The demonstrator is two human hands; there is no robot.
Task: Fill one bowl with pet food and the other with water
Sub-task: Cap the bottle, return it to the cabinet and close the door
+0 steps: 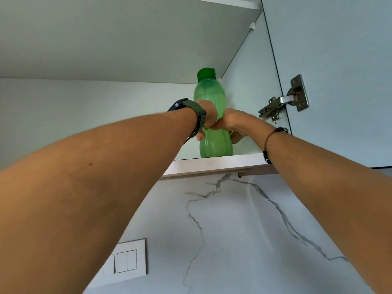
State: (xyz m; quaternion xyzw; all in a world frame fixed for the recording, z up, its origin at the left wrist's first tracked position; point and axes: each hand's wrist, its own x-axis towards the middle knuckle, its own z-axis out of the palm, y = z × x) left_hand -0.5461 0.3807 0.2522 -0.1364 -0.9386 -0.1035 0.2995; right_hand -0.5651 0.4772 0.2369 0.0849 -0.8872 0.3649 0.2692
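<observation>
A tall green plastic bottle (212,96) with a darker green cap stands upright on the bottom shelf (212,164) of an open wall cabinet, above my head. My left hand (206,117), with a dark watch on its wrist, wraps the bottle's waist from the left. From the right, my right hand (235,124), with a thin bracelet on its wrist, clasps the same narrow part. The fingertips of both hands meet in front of the bottle. No bowl or pet food is in view.
The cabinet door (339,71) stands open at the right, held by a metal hinge (284,100). An upper shelf (127,39) spans the cabinet overhead. Below the cabinet is a white marble-patterned wall (233,230) with a light switch plate (125,262).
</observation>
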